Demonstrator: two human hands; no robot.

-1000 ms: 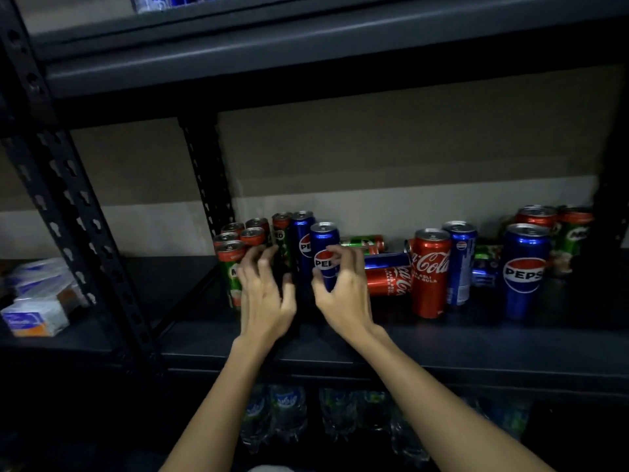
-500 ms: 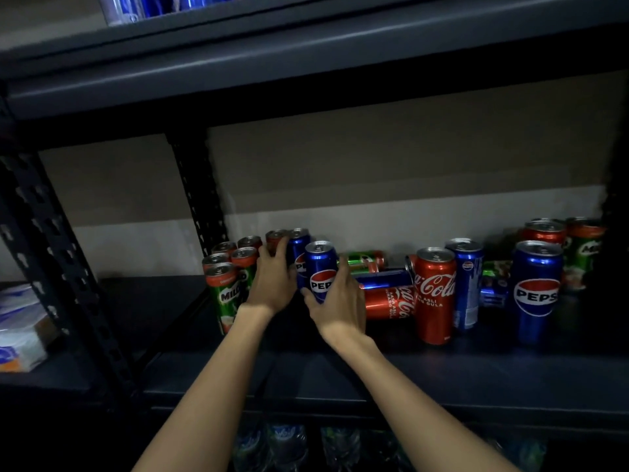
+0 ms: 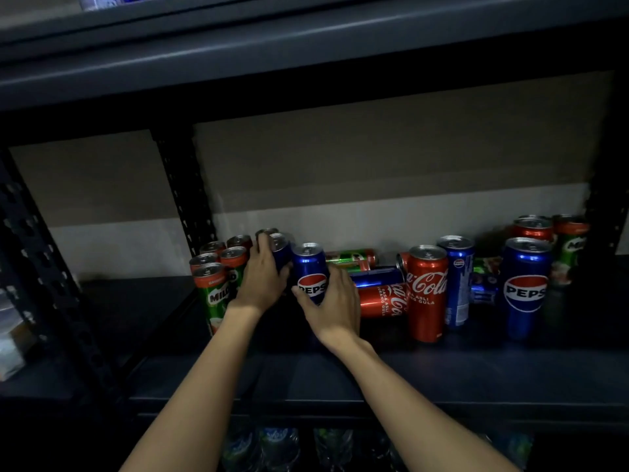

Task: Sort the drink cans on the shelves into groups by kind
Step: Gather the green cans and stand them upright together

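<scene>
Both hands have closed on upright Pepsi cans: left hand (image 3: 262,277) grips the rear one (image 3: 280,250), right hand (image 3: 335,301) the front one (image 3: 310,270), beside Milo cans (image 3: 214,291).

Dim, underexposed view, shelf (image 3: 442,376) edges lost in shadow, soft glints on can tops, wide-angle bowing at borders, slight softness
</scene>
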